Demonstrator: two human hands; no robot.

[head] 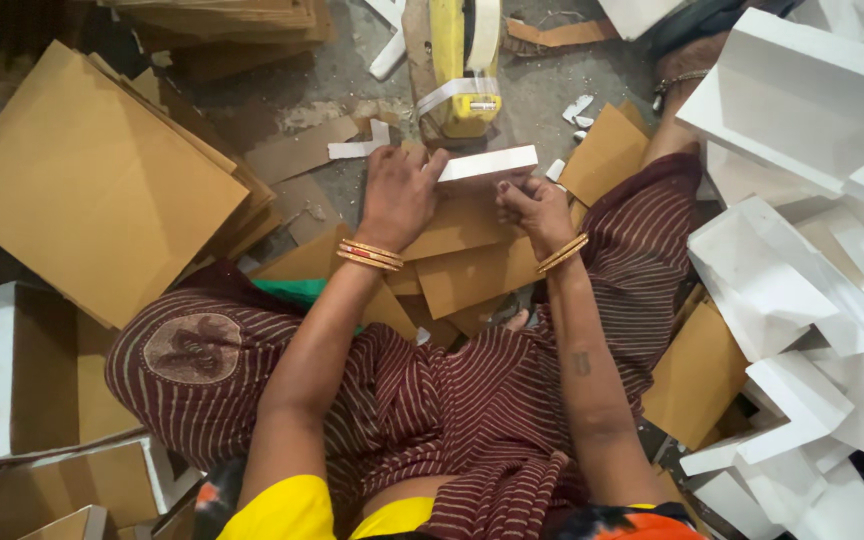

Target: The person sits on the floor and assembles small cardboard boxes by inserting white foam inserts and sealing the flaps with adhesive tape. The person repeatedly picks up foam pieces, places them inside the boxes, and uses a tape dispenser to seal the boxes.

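Observation:
My left hand [399, 195] presses on the left end of a flat white box piece [487, 164] that lies on brown cardboard sheets [472, 255] in front of my crossed legs. My right hand [534, 210] grips the same white piece at its near right edge, fingers curled. Both wrists wear gold and red bangles. Just beyond the white piece stands a yellow tape dispenser [464, 65] with a roll of pale tape.
A big stack of brown cardboard sheets [92, 185] lies to the left. A heap of folded white boxes [812, 200] fills the right side. Finished boxes with brown insides [37, 370] sit at the lower left. Paper scraps litter the grey floor [542, 100].

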